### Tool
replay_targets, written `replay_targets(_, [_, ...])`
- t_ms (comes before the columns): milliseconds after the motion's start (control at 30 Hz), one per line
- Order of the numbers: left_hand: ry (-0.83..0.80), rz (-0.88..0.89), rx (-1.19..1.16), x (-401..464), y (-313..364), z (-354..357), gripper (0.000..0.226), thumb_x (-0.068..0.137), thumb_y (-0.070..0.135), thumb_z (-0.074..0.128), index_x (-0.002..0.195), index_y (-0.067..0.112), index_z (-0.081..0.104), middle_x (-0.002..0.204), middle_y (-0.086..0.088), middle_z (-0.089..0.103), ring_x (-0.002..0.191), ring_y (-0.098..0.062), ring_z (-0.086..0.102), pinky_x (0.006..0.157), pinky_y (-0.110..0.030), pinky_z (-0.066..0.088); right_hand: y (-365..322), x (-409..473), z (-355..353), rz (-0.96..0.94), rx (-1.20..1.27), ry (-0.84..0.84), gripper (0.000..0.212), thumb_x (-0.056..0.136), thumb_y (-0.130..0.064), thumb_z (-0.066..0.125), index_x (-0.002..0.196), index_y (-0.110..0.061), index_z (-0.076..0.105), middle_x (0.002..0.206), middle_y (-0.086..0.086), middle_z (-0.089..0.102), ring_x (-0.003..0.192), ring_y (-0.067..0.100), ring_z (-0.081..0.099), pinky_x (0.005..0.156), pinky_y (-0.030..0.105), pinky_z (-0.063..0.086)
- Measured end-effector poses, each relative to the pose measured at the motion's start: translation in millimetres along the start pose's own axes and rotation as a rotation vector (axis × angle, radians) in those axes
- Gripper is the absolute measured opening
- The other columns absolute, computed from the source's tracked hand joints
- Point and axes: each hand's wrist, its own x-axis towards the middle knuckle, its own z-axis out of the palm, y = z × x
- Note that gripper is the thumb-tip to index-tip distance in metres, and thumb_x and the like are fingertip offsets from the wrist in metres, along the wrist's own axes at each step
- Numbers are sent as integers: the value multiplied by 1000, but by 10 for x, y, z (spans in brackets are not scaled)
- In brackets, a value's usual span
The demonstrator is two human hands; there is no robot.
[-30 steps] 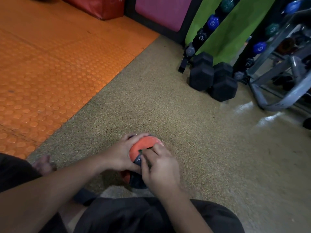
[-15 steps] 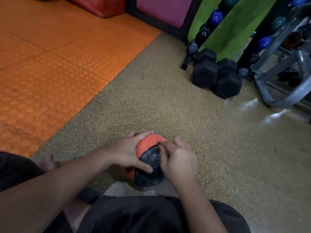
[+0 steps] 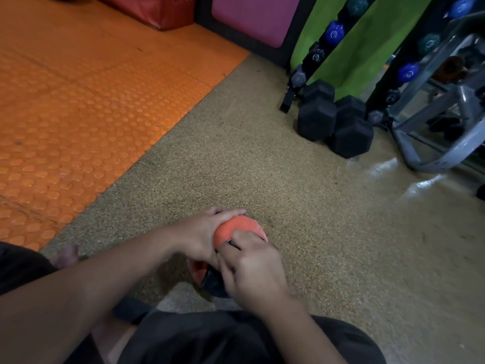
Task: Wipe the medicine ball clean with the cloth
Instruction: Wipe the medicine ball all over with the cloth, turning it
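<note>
The medicine ball (image 3: 236, 227), orange with black panels, sits on the speckled floor just in front of my legs. My left hand (image 3: 202, 237) grips it from the left, with the fingers wrapped over its far top. My right hand (image 3: 252, 269) lies on the ball's near right side with curled fingers and covers most of the black panel. A small dark bit of the cloth (image 3: 228, 242) peeks out at its fingertips; the rest of the cloth is hidden under the hand.
An orange studded mat (image 3: 78, 114) covers the floor to the left. Black hex dumbbells (image 3: 336, 124) stand at the back right beside a rack of small dumbbells (image 3: 315, 59) and a grey metal frame (image 3: 446, 143). My dark-clad legs fill the bottom edge.
My right hand has slid from the ball's right edge back across its black panel toward my left hand. The left hand keeps its hold, and the ball stays in place.
</note>
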Motion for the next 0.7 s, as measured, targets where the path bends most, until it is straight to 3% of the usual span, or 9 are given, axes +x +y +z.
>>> replay_targets(67, [10,-1,5,-15,-2,-3,139,50,74,92,155,69,1,166,11,17,152,-20,30,123,-44,34,183,34,-7,117,134,94,13,96,-33,64,94,-28,76,90,-9,60,81,15,62,68,32,53])
replay_targets(100, [23,-15,2,-26,10,6,141,48,80,90,154,70,-3,168,14,14,154,-20,27,123,-48,34,341,17,-22,289,259,190,12,98,-31,66,97,-30,77,91,-12,62,82,11,64,72,31,55])
replay_targets(167, [87,-55,-43,-72,19,28,143,45,87,86,153,70,-6,170,18,9,155,-21,26,122,-55,35,650,-10,-29,727,589,327,9,97,-32,70,97,-33,79,94,-13,70,84,15,71,77,44,62])
replay_targets(233, [184,-91,-123,-149,-11,71,142,46,86,87,157,64,0,169,17,12,153,-21,30,120,-55,37,860,-22,41,1000,778,329,9,97,-32,71,98,-31,80,94,-15,76,86,16,75,81,53,62])
replay_targets(333, [237,-134,-208,-287,-157,218,148,43,84,91,158,61,0,170,12,15,152,-20,30,122,-54,35,913,-47,64,1037,734,252,13,97,-28,72,101,-21,81,87,-14,78,83,7,73,83,44,62])
replay_targets(467, [274,-158,-326,-330,-261,492,160,34,78,97,155,64,-7,170,10,13,154,-20,26,124,-54,32,911,-31,117,976,651,214,10,97,-30,71,95,-25,81,94,-13,77,90,8,71,88,33,57])
replay_targets(600, [390,-167,-495,-174,-232,522,151,27,73,100,151,65,15,158,11,36,142,-18,45,117,-53,44,854,83,268,1113,824,168,21,100,-27,66,82,-27,77,84,-9,77,86,18,74,82,40,60])
replay_targets(700, [420,-141,-546,-144,-236,357,139,28,65,104,148,59,32,144,18,49,129,-12,57,108,-44,53,828,71,319,1211,927,240,24,100,-18,65,80,-22,77,92,-4,78,90,20,74,75,33,57])
